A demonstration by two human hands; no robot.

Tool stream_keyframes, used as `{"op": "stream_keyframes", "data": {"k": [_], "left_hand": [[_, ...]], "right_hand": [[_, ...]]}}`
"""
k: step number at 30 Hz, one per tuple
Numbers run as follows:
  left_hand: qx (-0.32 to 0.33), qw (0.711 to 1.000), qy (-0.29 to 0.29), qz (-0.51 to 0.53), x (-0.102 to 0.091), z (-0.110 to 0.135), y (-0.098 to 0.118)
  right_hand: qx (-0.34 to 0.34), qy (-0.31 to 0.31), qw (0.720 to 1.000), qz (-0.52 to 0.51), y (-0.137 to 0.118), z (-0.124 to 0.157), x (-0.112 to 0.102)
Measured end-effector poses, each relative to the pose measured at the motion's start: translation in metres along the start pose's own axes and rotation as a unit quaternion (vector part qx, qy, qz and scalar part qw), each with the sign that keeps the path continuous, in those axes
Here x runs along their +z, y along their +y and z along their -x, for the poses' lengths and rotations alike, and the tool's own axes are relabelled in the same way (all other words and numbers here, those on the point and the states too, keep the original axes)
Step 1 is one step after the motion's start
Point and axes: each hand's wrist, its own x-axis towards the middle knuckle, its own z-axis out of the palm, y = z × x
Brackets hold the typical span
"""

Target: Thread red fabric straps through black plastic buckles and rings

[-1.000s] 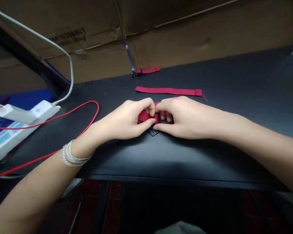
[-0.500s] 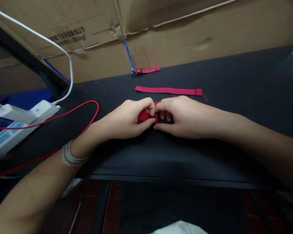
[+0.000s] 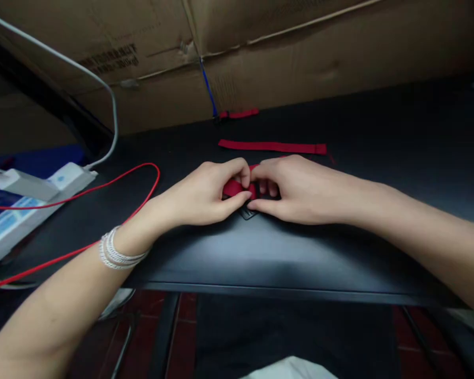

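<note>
Both hands meet at the middle of the black desk [image 3: 339, 116]. My left hand [image 3: 203, 193] pinches a folded red fabric strap [image 3: 234, 188] between thumb and fingers. My right hand [image 3: 302, 190] grips the same strap from the other side, at a dark buckle that its fingers mostly hide. A black plastic piece [image 3: 247, 213] pokes out below the fingers. A flat red strap [image 3: 272, 147] lies just beyond my hands, and a shorter red strap with a black fitting [image 3: 239, 113] lies at the desk's far edge.
A red cable [image 3: 156, 176] curves across the desk's left side, passing near my left wrist. Beyond it sit a white power strip [image 3: 69, 179] and a white cable [image 3: 114, 105]. Cardboard boxes [image 3: 300, 58] stand behind the desk, whose front edge [image 3: 284, 290] runs below my hands.
My hands and the strap between them stay nearly in place. The black plastic piece below them shows more clearly than half a second ago.
</note>
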Motion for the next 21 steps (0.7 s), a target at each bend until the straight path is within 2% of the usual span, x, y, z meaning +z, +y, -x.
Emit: {"op": "stream_keyframes", "data": {"k": [21], "left_hand": [[0.002, 1.0, 0.002, -0.015, 0.0001, 0.0, -0.0003]], "right_hand": [[-0.001, 0.005, 1.0, 0.009, -0.0001, -0.0016, -0.0003]]}}
